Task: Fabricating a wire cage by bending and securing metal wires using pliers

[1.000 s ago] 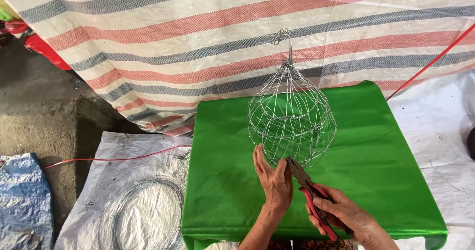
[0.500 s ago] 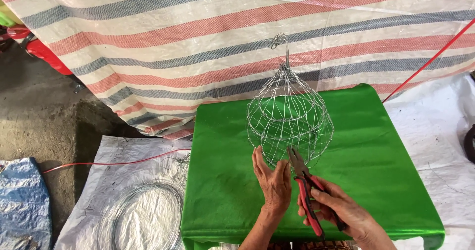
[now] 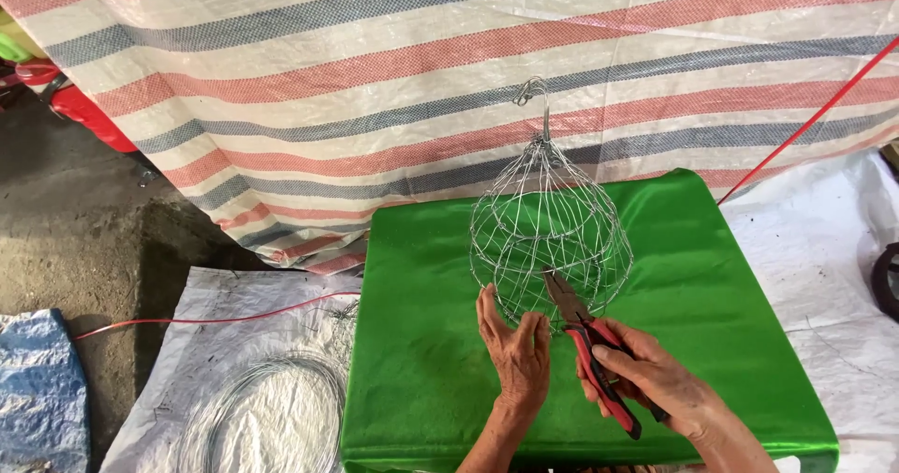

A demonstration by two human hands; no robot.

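**Now: pliers meet the lower rim of a wire cage**

Seen from above, a person works at a surface (image 3: 712, 276) draped in shiny green cloth. A dome-shaped wire cage (image 3: 551, 225) stands upright near the middle of it, woven from thin silver wire in an open mesh, with a twisted stem and a small loop at the top.

The left hand (image 3: 515, 356) rests against the near, lower edge of the cage, fingers loosely curled together and touching the wire; whether they pinch a strand is too fine to tell. The right hand (image 3: 655, 384) is clamped around the red-and-black handles of a pair of pliers (image 3: 590, 342). The pliers' dark nose points up and away from the person and reaches the cage's bottom rim, just beside the left hand. Whether the nose grips a wire cannot be made out.

Judging by this, the step in hand is work on the cage's bottom edge, with one hand steadying and the other bringing the tool. A next move would call for a firm hold on the light cage and a precise bite on a single strand.

Behind the surface hangs a striped tarp (image 3: 375, 80) in red, blue and white. A coil of bare wire (image 3: 262, 407) lies on a white sheet on the ground to the left.
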